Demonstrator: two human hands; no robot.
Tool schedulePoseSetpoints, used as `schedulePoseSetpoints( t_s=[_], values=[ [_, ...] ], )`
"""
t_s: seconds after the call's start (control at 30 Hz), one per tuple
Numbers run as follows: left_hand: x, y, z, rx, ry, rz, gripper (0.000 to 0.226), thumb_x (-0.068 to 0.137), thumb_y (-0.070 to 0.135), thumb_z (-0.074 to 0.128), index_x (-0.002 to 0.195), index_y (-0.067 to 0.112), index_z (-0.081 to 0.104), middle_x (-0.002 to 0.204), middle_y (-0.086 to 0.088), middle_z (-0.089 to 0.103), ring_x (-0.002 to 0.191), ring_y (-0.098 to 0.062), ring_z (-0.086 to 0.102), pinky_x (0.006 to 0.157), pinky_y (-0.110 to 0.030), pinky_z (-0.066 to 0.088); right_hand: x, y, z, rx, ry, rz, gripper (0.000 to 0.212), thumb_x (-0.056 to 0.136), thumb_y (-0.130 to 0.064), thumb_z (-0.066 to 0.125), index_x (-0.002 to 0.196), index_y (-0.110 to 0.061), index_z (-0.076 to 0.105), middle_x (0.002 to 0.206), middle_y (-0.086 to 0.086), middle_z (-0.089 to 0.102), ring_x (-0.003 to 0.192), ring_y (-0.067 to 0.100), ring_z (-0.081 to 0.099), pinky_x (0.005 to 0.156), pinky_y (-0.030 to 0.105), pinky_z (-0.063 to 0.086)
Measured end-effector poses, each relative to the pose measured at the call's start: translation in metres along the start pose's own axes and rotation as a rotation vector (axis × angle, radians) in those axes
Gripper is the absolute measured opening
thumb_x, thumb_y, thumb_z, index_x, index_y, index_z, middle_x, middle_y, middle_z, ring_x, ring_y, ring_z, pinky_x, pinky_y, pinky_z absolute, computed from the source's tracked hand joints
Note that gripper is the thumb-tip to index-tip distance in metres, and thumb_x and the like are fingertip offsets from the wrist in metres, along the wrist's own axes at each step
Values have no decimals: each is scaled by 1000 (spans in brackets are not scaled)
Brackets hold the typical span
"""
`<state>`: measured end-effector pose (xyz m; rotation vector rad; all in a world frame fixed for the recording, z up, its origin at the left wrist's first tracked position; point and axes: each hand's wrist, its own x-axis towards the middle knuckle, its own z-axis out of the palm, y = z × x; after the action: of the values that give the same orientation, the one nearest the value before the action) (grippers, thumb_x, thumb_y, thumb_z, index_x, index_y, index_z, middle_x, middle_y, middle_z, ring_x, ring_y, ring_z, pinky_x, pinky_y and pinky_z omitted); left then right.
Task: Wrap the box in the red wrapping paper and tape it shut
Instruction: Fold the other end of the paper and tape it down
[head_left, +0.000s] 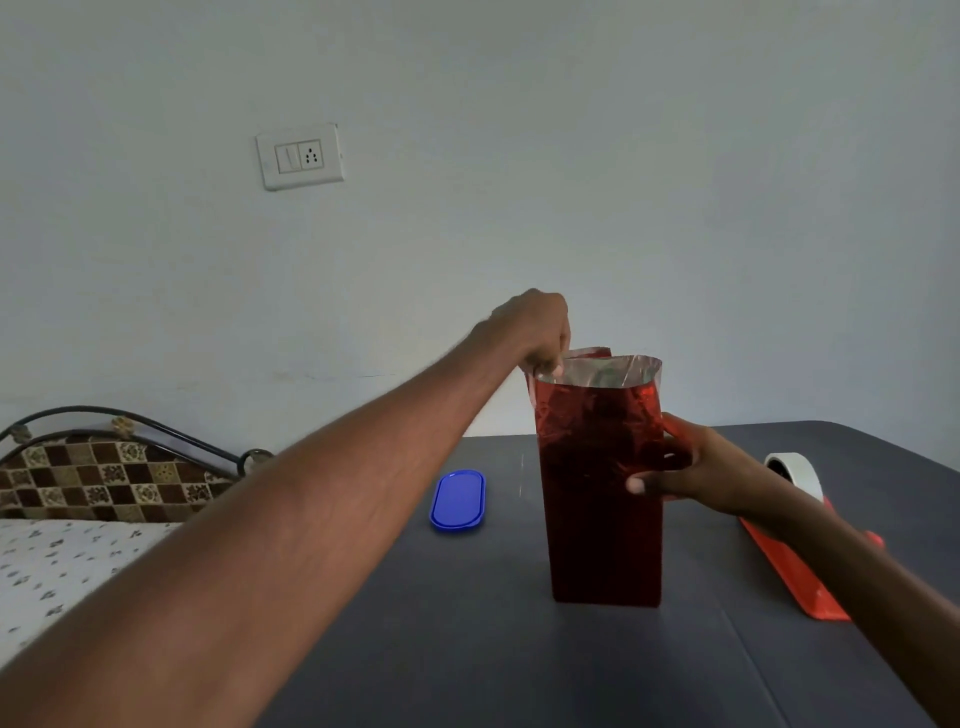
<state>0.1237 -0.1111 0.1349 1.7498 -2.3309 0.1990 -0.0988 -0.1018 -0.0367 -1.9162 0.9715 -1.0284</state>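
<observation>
Scene: wrapped box (602, 499) standing on end near the middle of a dark grey table (467, 649), red wrapping paper (597, 441) already closed around its four sides.
Top end: paper rising past the box as an open sleeve, silver lining showing inside the mouth; box itself hidden under the wrap.
Left hand (540, 332): reaching over from above, fingertips pinching the near-left rim of the open paper mouth.
Right hand (670, 467): clasping the right side of the box at mid-height, thumb across the front face, fingers curled behind, steadying it upright.
Step in hand: judged to be closing the upper end, side wrap apparently done; top flaps not yet folded.
Bottom end: resting on the table, fold and tape there impossible to tell.
Next move: likely pressing the pinched edge down flat onto the box top, creasing the corners into triangles, folding the other flaps over, then holding them down while fetching tape.
Tape: white roll in a red dispenser (795, 525) lying to the right, partly behind the right forearm, within easy reach.
Also on the table: blue oval lid (458, 500) left of the box, apart from it.
Beyond: bed with a patterned cover (78, 561) at left, wall socket (300, 156) above.
</observation>
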Motion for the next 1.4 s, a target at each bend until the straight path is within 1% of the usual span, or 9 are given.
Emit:
schedulePoseSetpoints(
  t_s=[0.17, 0.27, 0.33, 0.53, 0.7, 0.93, 1.07, 1.2, 1.4],
  values=[
    [2, 2, -9, -141, 87, 59, 12, 77, 11, 83, 87, 13, 78, 74, 6, 71, 70, -11, 71, 81, -35, 61, 2, 3, -2, 3, -8, 13, 64, 70, -23, 93, 126, -26, 61, 113, 7, 73, 105, 23, 72, 87, 44, 61],
    [6, 13, -6, -111, -30, 126, 50, 74, 32, 87, 118, 18, 69, 103, 5, 63, 97, -15, 62, 89, -34, 53, 3, 4, -2, -10, -2, 10, 65, 69, -27, 93, 126, -29, 61, 114, 5, 73, 108, 22, 71, 88, 45, 61],
    [13, 21, 5, -43, -79, 159, 57, 74, 35, 85, 125, 21, 64, 115, 1, 60, 105, -18, 59, 86, -33, 50, 3, 3, -1, -5, -1, 11, 64, 70, -26, 93, 125, -28, 61, 114, 5, 73, 107, 22, 71, 88, 46, 61],
    [19, 41, 20, -128, 58, 246, 13, 72, 9, 85, 75, 17, 75, 74, 4, 70, 73, -11, 67, 65, -24, 47, -1, 1, 0, -3, -1, 11, 63, 70, -21, 92, 124, -25, 61, 112, 6, 74, 105, 21, 72, 89, 44, 61],
    [21, 42, 7, -205, 164, 267, 8, 75, 10, 82, 82, 14, 79, 78, 1, 75, 77, -12, 71, 75, -26, 55, 1, 3, -1, 29, 8, 27, 65, 67, -20, 93, 124, -25, 62, 112, 9, 73, 103, 23, 73, 89, 46, 60],
    [-2, -6, -17, -290, 228, 69, 12, 87, 7, 69, 94, 10, 78, 82, -3, 74, 78, -17, 74, 63, -16, 53, 3, 4, -3, 32, 10, 29, 61, 69, -30, 89, 122, -26, 61, 107, 6, 73, 101, 24, 73, 86, 44, 62],
    [-27, -51, 16, -556, 371, -133, 11, 86, 0, 67, 89, 6, 76, 80, -8, 75, 73, -20, 74, 70, -30, 62, 2, 3, -3, 33, 11, 30, 66, 67, -40, 87, 126, -30, 59, 111, 3, 74, 101, 21, 73, 83, 37, 61],
    [-58, -64, 70, -846, 351, -290, 6, 87, 2, 70, 91, 4, 75, 83, -9, 74, 67, -17, 70, 63, -24, 61, 0, 0, -1, 32, 19, 35, 63, 71, -35, 85, 128, -30, 59, 112, 0, 74, 101, 18, 73, 78, 31, 60],
    [-69, -51, 101, -1010, 270, -193, 3, 86, 11, 76, 89, 9, 78, 79, -5, 75, 71, -11, 71, 71, -24, 60, 1, -3, 3, 27, 20, 53, 62, 71, -34, 84, 128, -30, 60, 112, 0, 75, 100, 17, 73, 76, 28, 59]
  ],
)
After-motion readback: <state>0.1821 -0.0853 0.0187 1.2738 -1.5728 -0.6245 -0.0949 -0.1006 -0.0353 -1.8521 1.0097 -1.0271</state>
